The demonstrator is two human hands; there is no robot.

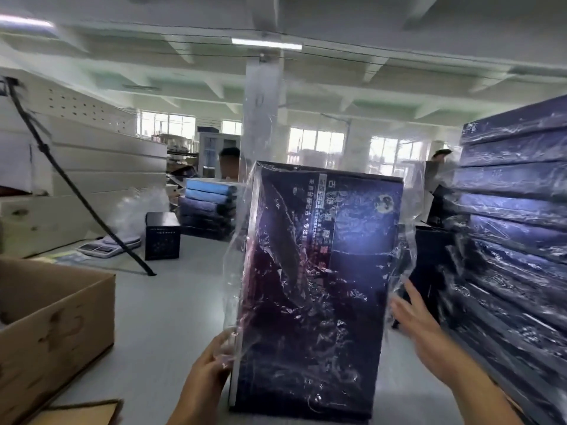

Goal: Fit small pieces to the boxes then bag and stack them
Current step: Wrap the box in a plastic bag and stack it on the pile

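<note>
One dark box [322, 286] stands inside a clear bag [237, 265] — seemingly fully covered.

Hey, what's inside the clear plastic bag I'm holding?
A dark blue printed box stands upright inside the bag, which the left hand grips low down. The bag's loose top rises above the box. The box's own contents are hidden by its closed sides.

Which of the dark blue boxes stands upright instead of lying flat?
The bagged box in the centre, gripped at its lower left edge by the left hand. Those in the right stack and the far stack all lie flat.
</note>
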